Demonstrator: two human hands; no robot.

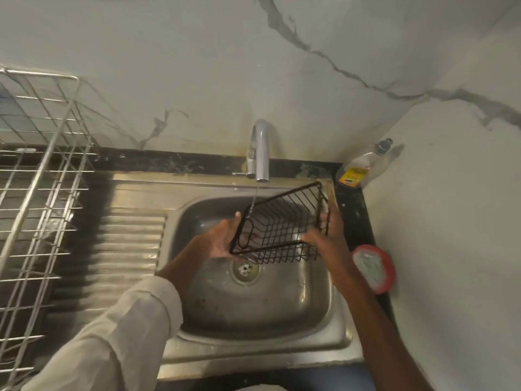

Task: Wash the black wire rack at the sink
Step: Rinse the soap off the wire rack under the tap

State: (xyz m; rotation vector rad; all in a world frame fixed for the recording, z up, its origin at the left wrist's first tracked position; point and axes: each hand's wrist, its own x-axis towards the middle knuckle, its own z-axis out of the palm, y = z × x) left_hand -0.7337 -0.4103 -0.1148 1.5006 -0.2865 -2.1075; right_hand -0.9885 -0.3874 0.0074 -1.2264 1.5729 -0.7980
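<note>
Left hand (222, 241) grips black wire rack (282, 224) at its left end | right hand (324, 232) grips right end | rack tilted above sink (253, 306) basin, under running tap (260, 150)

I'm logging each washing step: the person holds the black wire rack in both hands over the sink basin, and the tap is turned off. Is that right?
Not quite. The head view shows the tap running: a thin stream falls from its spout onto the black wire rack. The rest holds: the left hand and right hand hold the rack at its two ends over the sink basin.
</note>
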